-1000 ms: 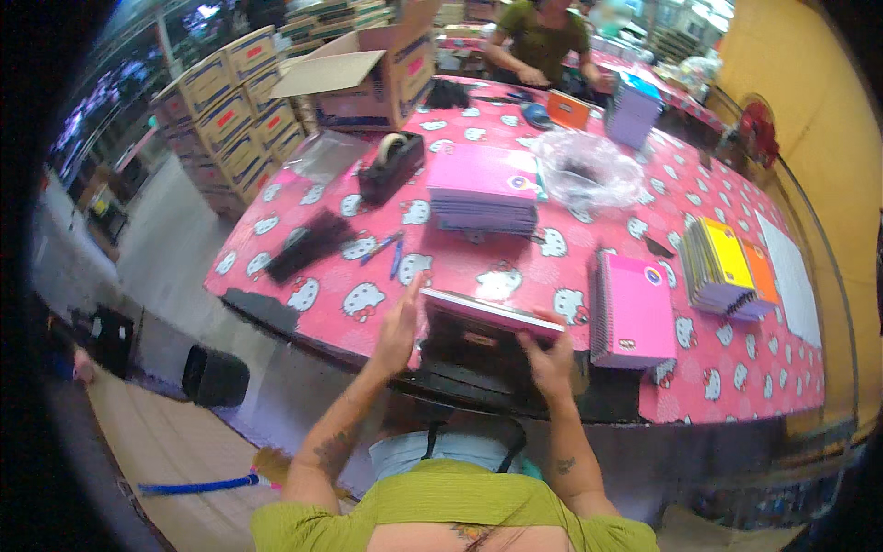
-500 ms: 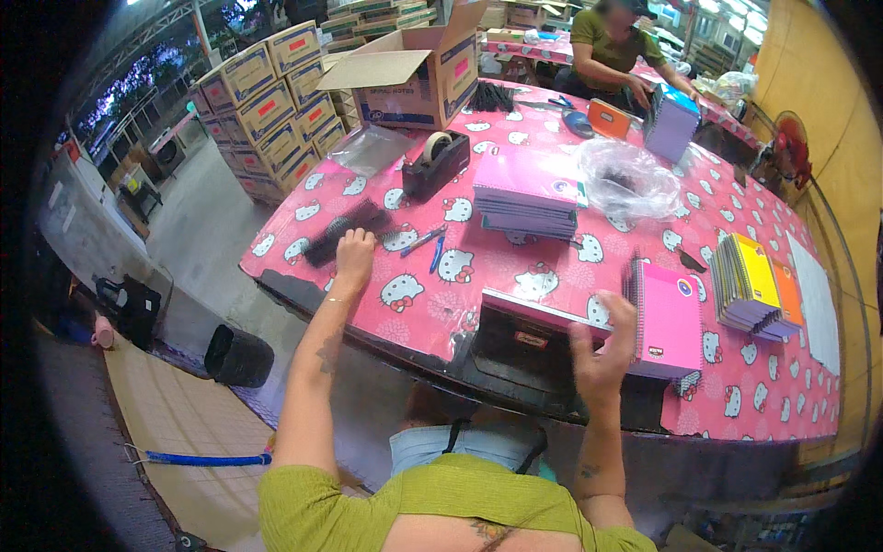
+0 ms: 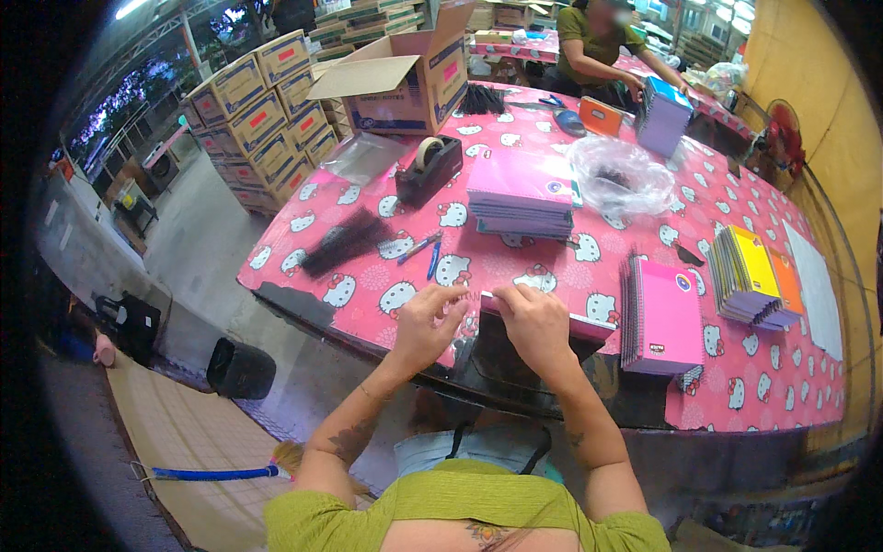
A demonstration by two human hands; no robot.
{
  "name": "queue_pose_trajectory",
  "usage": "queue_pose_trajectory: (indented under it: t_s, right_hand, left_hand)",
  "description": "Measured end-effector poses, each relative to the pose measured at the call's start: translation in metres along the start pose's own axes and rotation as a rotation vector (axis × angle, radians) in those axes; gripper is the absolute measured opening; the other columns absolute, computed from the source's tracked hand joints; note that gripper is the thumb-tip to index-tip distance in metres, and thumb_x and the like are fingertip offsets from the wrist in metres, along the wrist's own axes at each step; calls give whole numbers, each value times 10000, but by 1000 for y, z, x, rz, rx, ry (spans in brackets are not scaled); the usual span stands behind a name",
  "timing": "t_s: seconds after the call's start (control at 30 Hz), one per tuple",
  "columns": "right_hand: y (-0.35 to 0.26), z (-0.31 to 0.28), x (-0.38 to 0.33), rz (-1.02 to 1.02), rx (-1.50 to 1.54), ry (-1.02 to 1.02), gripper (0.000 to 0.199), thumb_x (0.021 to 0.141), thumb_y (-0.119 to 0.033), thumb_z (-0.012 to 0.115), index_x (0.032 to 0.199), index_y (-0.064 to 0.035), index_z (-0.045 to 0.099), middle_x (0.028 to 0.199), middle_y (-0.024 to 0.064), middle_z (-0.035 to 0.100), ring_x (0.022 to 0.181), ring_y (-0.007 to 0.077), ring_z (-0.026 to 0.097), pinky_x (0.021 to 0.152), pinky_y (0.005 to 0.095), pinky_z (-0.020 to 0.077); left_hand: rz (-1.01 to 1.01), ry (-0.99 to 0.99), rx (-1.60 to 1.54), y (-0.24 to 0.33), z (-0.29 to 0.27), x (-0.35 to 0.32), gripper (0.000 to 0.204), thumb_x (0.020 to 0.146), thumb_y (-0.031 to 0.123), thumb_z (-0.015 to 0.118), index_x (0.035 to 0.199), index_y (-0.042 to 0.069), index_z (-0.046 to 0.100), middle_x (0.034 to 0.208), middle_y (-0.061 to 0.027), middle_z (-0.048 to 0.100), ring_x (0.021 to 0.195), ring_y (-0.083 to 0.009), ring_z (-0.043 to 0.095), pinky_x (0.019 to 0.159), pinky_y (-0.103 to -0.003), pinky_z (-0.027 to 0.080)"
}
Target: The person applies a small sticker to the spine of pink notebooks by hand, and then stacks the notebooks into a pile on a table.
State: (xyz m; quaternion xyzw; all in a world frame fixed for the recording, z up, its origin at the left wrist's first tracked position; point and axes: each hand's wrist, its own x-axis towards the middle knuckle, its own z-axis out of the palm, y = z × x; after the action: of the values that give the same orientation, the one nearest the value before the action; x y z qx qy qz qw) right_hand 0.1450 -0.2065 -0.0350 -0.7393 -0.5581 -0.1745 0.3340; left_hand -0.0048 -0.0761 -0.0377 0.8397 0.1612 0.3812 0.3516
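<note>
Hands, left (image 3: pixel 425 324) and right (image 3: pixel 536 322), pinch closed on a pink notebook (image 3: pixel 543 317) at the worktop (image 3: pixel 589 267) edge, just left of the pink spiral stack (image 3: pixel 660 316), seemingly mid-binding; feeding its spine likely calls for steady alignment.

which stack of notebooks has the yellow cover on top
The fanned stack of notebooks near the table's right edge. The stack right of the hands and the middle one are pink-topped; the far one is blue-topped.

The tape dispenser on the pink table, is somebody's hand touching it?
No. The tape dispenser stands alone far up the table, while the left hand and right hand are at the near edge.
</note>
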Motion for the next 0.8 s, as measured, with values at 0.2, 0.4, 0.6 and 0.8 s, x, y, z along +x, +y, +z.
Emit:
queue_pose_trajectory:
  t_s: [0.2,0.4,0.6,0.8]
  right_hand:
    - [0,-2,2,15,23,-16,97,894,-221,668,913,-126,670,800,51,656,779,250,675,668,406,495]
    - [0,-2,1,20,36,-1,99,895,-225,667,911,-128,669,802,49,660,777,250,675,664,409,494]
    - [-1,-3,1,-5,44,-1,99,893,-229,668,919,-133,668,804,48,663,773,245,675,654,404,488]
    - [-1,-10,4,-9,51,-60,92,882,-171,663,938,-98,668,855,75,667,780,274,676,674,423,509]
  left_hand:
    - [1,22,-34,-7,9,1,135,923,123,695,1000,22,739,850,-118,712,707,-193,677,600,-304,511]
    - [-111,-28,-72,-9,9,6,167,925,145,698,932,-18,736,774,-135,709,619,-203,644,588,-310,500]
    - [-178,-128,-25,-20,11,16,236,941,232,684,994,4,714,799,-136,681,659,-197,643,598,-312,489]
    - [200,-362,12,-12,-7,46,250,900,237,717,1057,47,672,878,-135,654,782,-265,646,674,-381,501]
